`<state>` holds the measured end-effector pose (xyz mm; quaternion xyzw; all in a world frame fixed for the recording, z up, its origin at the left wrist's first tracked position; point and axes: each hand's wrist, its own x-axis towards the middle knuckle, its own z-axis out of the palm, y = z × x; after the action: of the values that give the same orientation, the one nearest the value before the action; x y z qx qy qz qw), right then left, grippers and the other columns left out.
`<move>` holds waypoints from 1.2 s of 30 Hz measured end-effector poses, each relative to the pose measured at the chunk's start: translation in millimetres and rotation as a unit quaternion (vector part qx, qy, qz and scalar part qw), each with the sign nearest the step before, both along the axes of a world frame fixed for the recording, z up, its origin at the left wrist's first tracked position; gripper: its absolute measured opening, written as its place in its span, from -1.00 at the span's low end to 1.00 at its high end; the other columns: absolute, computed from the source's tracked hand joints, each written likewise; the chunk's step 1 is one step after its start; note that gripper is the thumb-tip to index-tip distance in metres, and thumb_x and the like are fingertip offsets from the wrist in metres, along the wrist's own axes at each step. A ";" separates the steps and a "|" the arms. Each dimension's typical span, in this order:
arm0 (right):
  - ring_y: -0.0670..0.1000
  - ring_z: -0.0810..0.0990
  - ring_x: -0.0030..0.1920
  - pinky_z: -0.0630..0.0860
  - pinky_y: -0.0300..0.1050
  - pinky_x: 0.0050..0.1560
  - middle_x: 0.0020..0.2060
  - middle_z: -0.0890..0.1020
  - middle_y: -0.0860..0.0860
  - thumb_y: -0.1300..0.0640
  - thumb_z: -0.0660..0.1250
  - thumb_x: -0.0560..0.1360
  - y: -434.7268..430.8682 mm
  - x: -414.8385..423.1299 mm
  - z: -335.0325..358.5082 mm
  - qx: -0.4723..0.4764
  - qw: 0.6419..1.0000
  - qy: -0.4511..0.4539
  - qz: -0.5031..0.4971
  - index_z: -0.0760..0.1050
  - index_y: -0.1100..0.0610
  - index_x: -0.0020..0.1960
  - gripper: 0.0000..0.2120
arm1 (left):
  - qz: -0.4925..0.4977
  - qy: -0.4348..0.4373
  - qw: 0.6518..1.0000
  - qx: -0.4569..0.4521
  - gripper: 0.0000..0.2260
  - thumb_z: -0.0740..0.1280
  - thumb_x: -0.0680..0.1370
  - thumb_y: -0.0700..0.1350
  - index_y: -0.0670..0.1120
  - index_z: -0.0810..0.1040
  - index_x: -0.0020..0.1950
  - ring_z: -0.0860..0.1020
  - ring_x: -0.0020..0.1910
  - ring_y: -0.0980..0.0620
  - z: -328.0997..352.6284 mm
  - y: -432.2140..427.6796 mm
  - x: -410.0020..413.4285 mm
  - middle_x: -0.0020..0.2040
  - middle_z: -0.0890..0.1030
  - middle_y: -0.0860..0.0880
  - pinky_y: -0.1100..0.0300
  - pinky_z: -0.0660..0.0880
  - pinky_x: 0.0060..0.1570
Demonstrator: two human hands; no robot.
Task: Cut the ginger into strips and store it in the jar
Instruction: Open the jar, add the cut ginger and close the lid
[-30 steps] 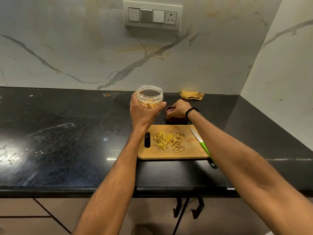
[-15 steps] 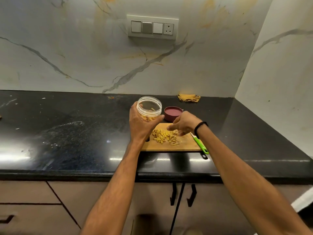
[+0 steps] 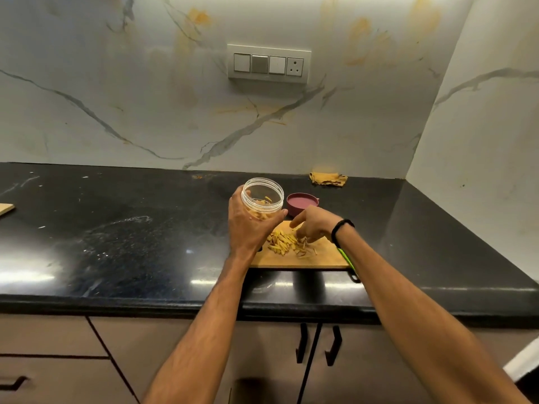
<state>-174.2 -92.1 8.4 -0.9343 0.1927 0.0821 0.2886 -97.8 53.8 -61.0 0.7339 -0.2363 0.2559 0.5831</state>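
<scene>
Gripping the jar [image 3: 262, 196] in the left hand [image 3: 248, 228], pinching strips [image 3: 281, 243] off the board [image 3: 320, 258] with the right hand [image 3: 313, 225]. Probably worth bringing jar close, taking small bunches.

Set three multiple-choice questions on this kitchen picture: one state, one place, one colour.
1. The jar in the left hand is: A) capped B) open, with some ginger strips C) brimful.
2. The maroon lid lies: A) on the counter behind the cutting board B) on the jar C) on the floor.
3. The knife handle is: A) red B) blue C) green.
Key: B, its mouth is uncovered; A, it sits past the board's far edge; C, green shows at the board's right end.
</scene>
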 end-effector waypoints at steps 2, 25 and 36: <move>0.01 0.53 0.05 0.53 -0.19 -0.05 0.24 0.55 0.07 0.18 0.41 0.51 0.7 -1.6 -1.6 -0.033 0.999 0.004 0.008 0.46 0.09 0.38 -0.55 | 0.001 0.000 1.000 0.000 -0.07 0.64 0.25 0.22 -0.14 0.34 0.46 0.49 0.28 -0.01 -0.5 -0.8 1.4 0.31 0.50 -0.12 0.13 0.52 0.25; 0.06 0.68 -0.09 0.64 -0.09 -0.03 -0.10 0.69 0.15 0.32 0.45 0.44 -25.2 -10.2 -4.9 0.199 0.969 -0.100 -0.104 0.65 0.25 0.03 -0.83 | -0.031 0.020 0.999 0.012 -0.06 0.64 0.23 0.23 -0.11 0.34 0.46 0.47 0.26 0.06 -2.6 -0.7 1.1 0.30 0.50 -0.07 0.49 0.35 0.13; 0.07 0.68 -0.10 0.64 -0.17 -0.14 -0.10 0.69 0.19 0.36 0.38 0.48 -39.2 -20.0 63.7 0.432 0.877 -0.203 -0.066 0.59 0.32 0.04 -0.85 | -0.049 0.034 0.998 0.033 -0.05 0.63 0.21 0.28 -0.07 0.33 0.46 0.48 0.25 0.10 -7.6 -3.0 7.5 0.29 0.49 -0.02 0.42 0.42 0.15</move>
<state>-194.2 -131.3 72.1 -0.6982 0.1370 -0.0534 0.7006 -90.2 50.8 -68.6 0.7485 -0.2602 0.1939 0.5784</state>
